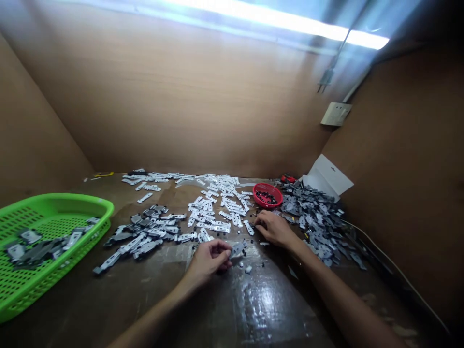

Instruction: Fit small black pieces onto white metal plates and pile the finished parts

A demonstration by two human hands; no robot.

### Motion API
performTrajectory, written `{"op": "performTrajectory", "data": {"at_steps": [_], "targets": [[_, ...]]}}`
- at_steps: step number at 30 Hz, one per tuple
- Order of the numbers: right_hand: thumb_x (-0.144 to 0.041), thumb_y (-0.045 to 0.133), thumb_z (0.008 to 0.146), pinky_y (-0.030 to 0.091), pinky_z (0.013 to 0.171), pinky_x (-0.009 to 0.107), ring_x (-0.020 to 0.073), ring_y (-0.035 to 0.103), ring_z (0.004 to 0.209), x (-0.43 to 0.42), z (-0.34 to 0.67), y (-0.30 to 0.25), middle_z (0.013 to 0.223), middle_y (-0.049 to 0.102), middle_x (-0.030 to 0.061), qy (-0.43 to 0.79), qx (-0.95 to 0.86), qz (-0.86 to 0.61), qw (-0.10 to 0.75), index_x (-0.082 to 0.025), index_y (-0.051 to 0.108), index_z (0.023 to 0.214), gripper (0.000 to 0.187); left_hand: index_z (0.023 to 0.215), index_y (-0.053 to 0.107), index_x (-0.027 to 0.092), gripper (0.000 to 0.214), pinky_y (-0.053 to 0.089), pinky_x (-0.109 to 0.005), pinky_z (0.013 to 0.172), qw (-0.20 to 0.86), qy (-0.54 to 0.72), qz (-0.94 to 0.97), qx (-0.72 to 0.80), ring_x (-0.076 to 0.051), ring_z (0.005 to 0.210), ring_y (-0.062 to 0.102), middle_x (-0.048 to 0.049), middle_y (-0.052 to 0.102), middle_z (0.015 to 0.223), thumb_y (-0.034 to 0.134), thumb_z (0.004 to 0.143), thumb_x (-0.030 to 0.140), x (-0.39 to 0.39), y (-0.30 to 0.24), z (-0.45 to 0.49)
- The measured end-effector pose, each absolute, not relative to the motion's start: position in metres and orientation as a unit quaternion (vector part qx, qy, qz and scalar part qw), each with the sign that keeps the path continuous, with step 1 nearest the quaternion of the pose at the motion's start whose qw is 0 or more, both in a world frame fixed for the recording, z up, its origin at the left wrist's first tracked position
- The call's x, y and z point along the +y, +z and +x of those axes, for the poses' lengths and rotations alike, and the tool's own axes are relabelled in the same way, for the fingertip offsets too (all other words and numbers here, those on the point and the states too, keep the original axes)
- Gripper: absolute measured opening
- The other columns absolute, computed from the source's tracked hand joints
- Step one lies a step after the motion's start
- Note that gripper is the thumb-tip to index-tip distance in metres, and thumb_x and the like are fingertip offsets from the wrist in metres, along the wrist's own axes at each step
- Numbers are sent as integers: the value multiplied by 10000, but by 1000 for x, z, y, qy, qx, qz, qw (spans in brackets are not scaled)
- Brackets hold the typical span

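Observation:
My left hand [210, 257] is closed, thumb against fingers, on a grey toy car chassis [238, 249] with small dark wheels at its end. It holds the chassis just above the table, near the middle. Further right, my right hand [274, 228] reaches down with its fingertips drawn together beside a white car-shaped piece [248, 227]. Whatever lies between those fingertips is too small and hidden to make out. Tiny black parts are scattered near them. Behind this hand stands a red basket [267, 205] holding small black parts.
At left stands a green basket [105, 212] with assembled pieces inside. Nearby lies a pile of grey and white chassis [145, 232]. White pieces [203, 210] spread across the back. Grey pieces [319, 217] are heaped at right, beside a white card [328, 176] and a cable [391, 266].

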State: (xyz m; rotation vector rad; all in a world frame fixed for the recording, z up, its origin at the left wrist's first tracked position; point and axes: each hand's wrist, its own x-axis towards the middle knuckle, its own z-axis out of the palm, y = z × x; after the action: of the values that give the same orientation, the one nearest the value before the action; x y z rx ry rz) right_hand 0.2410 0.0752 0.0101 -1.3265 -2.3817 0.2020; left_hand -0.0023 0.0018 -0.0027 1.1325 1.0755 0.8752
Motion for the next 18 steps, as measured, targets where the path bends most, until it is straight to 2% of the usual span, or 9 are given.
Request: {"op": "performTrajectory", "data": {"at_steps": [3, 7, 15, 18], "targets": [[-199, 523, 799, 397, 717, 269, 160, 532, 795, 69, 240, 8, 816, 604, 32, 82, -849, -477, 212, -193, 609, 843, 97, 814, 568, 126, 294, 490, -239, 527, 627, 381, 498, 464, -145, 589, 626, -20, 607, 678, 655, 672, 368, 0, -3, -1], [-196, 500, 820, 392, 762, 291, 174, 524, 853, 67, 242, 1, 867, 600, 45, 73, -843, -482, 227, -201, 619, 900, 143, 818, 564, 126, 298, 489, -230, 525, 630, 376, 497, 463, -144, 595, 627, -21, 602, 682, 650, 678, 374, 0, -2, -2], [-242, 497, 834, 392, 790, 310, 184, 506, 880, 73, 249, -4, 915, 570, 56, 67, -837, -496, 221, -246, 625, 1023, 228, 824, 563, 129, 309, 505, -240, 539, 628, 374, 505, 460, -145, 597, 629, -31, 614, 692, 647, 681, 389, 1, -5, -2], [-246, 515, 827, 387, 796, 313, 191, 488, 899, 76, 244, -5, 929, 556, 57, 50, -842, -492, 215, -265, 635, 1010, 220, 828, 564, 130, 308, 503, -238, 536, 625, 366, 508, 466, -146, 593, 629, -28, 616, 682, 648, 681, 387, 1, -4, -2]]}}
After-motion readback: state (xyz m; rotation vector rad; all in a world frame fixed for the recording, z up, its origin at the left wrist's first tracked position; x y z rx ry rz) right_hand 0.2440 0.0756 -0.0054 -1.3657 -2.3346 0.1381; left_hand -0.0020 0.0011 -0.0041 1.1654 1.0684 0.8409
